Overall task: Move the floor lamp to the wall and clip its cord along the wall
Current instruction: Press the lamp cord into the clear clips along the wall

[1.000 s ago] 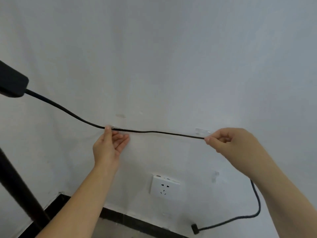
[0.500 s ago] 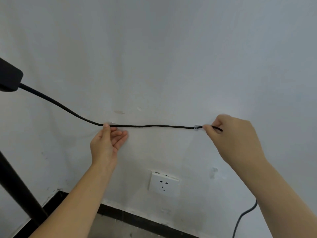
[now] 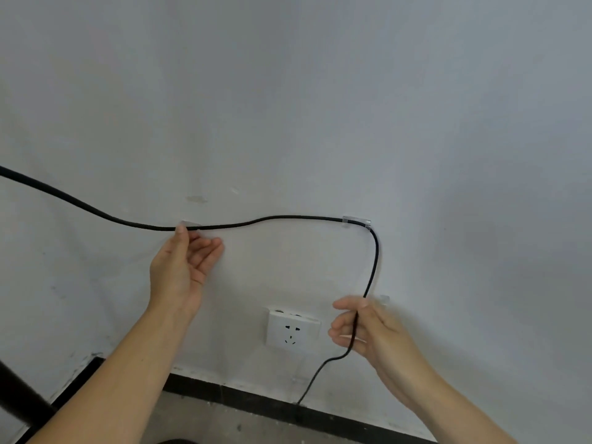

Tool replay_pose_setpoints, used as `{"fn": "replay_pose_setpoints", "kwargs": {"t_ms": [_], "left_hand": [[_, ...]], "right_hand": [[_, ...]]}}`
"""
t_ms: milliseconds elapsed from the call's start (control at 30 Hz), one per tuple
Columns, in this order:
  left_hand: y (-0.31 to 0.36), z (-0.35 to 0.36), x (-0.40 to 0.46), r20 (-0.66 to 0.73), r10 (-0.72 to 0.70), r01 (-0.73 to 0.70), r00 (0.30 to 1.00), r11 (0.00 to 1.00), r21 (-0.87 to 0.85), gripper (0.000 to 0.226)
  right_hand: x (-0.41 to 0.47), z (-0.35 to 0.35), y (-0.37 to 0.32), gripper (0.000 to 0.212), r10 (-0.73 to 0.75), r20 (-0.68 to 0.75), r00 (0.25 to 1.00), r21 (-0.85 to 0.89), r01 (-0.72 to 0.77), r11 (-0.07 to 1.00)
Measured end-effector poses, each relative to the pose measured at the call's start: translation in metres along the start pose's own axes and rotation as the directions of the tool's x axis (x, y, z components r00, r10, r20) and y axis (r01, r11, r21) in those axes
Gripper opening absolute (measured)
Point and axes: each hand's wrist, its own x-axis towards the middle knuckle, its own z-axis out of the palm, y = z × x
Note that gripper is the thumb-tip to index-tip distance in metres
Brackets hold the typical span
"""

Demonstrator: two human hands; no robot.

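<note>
A black cord [image 3: 288,217] runs along the white wall [image 3: 320,107] from the left edge. It passes a clear clip [image 3: 189,224] and sits in a second clear clip [image 3: 355,221], then bends down. My left hand [image 3: 184,267] presses the cord at the first clip with its thumb, fingers spread. Lower down, my right hand [image 3: 362,328] pinches the hanging cord beside a third clear clip [image 3: 383,299]. The lamp's black pole [image 3: 19,395] shows at the lower left.
A white wall socket [image 3: 293,331] sits between my hands, below the cord. A black skirting strip [image 3: 256,402] runs along the wall's foot above the grey floor [image 3: 240,427]. The cord's tail drops to the skirting.
My right hand left the second clip, where the cord now stays, and slid down the cord to beside the third clip. The view shifted, so the lamp head is out of frame.
</note>
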Motion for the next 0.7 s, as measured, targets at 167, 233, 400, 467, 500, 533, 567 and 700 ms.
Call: {"fn": "replay_pose_setpoints", "kwargs": {"t_ms": [167, 233, 400, 467, 500, 533, 567, 700], "left_hand": [[-0.001, 0.003, -0.002, 0.025, 0.041, -0.043, 0.999, 0.995, 0.089, 0.026], [-0.003, 0.004, -0.003, 0.024, 0.047, -0.049, 0.999, 0.992, 0.112, 0.026], [-0.005, 0.005, -0.002, 0.025, 0.043, -0.046, 0.999, 0.990, 0.133, 0.030], [-0.005, 0.005, -0.003, 0.040, 0.033, -0.038, 0.999, 0.991, 0.131, 0.031], [-0.005, 0.004, -0.003, 0.050, 0.027, -0.033, 0.998, 0.991, 0.129, 0.032], [-0.005, 0.004, -0.003, 0.060, 0.020, -0.028, 0.998, 0.991, 0.128, 0.033], [-0.004, 0.005, -0.003, 0.069, 0.016, -0.025, 0.997, 0.992, 0.127, 0.034], [0.000, 0.008, -0.003, 0.069, -0.002, -0.007, 0.998, 0.991, 0.131, 0.034]], "right_hand": [[0.003, -0.020, 0.016, 0.038, 0.043, -0.091, 0.995, -0.072, -0.050, 0.996], [0.006, -0.030, 0.014, 0.038, 0.028, -0.159, 0.987, -0.132, -0.050, 0.990], [0.013, -0.040, 0.011, 0.039, 0.017, -0.207, 0.978, -0.173, -0.053, 0.983], [0.015, -0.044, 0.013, 0.039, -0.028, -0.203, 0.979, -0.250, -0.025, 0.968], [0.016, -0.047, 0.014, 0.040, -0.045, -0.196, 0.980, -0.290, -0.014, 0.957], [0.015, -0.050, 0.015, 0.040, -0.052, -0.186, 0.981, -0.322, -0.011, 0.947], [0.015, -0.054, 0.016, 0.039, -0.052, -0.176, 0.983, -0.351, -0.014, 0.936], [0.013, -0.063, 0.019, 0.034, -0.062, -0.181, 0.982, -0.420, -0.020, 0.907]]}}
